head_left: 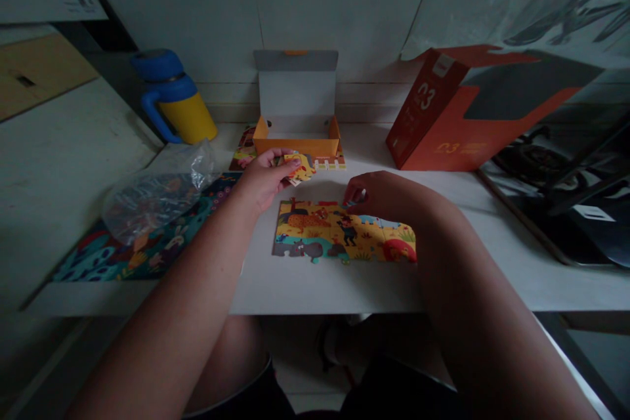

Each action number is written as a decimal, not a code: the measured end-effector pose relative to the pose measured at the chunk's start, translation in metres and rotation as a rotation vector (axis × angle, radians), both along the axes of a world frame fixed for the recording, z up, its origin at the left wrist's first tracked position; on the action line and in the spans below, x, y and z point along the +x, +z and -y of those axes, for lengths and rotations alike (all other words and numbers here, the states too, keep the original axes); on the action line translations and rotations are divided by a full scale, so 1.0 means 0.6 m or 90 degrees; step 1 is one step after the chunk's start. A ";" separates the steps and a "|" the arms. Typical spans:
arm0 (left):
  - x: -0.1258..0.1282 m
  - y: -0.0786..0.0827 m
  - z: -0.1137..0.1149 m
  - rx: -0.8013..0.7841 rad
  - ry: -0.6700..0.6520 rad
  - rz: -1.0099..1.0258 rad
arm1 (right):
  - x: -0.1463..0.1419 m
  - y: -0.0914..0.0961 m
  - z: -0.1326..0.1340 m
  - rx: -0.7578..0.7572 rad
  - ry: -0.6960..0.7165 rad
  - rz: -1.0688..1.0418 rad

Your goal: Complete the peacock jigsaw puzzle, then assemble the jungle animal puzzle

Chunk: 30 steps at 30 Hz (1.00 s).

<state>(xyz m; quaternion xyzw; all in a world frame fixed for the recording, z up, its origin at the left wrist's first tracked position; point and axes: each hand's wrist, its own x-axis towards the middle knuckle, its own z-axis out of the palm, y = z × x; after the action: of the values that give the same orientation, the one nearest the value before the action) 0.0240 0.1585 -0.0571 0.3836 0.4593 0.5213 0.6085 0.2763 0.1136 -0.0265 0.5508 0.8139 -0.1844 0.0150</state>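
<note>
My left hand [270, 174] is closed on a small stack of puzzle pieces [301, 168], yellow with printed animals, held above the table in front of the open box. The partly joined jigsaw puzzle [339, 233] lies flat below, showing a leopard, a hippo and other animals on yellow ground. Its lower edge is uneven with tabs. At the puzzle's upper edge, my right hand [377, 193] is closed in a pinch. A sliver of a puzzle piece [350, 202] shows at its fingertips; the rest is hidden by the fingers.
An open orange-rimmed box [296, 144] stands at the back on a printed sheet [241, 149]. To the left are a blue-yellow jug [184, 111], a clear plastic bag [152, 200] and a dark teal picture [197, 236]. A large orange box [438, 125] and a gas stove [556, 210] occupy the right.
</note>
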 end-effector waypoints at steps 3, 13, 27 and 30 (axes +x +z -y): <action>0.000 -0.001 0.000 0.001 0.002 -0.002 | 0.001 -0.001 0.000 -0.007 -0.001 -0.009; -0.001 -0.006 -0.004 0.009 -0.001 0.008 | 0.012 -0.007 0.001 -0.042 0.045 -0.013; -0.001 -0.004 -0.004 0.001 -0.001 -0.001 | 0.008 -0.009 -0.003 -0.036 0.039 -0.025; 0.000 -0.003 -0.003 0.000 0.002 0.000 | 0.008 -0.011 -0.006 -0.037 0.023 -0.029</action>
<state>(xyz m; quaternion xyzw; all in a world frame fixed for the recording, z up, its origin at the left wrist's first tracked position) 0.0242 0.1605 -0.0590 0.3825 0.4600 0.5224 0.6076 0.2813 0.1173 -0.0333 0.5313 0.8179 -0.2203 0.0158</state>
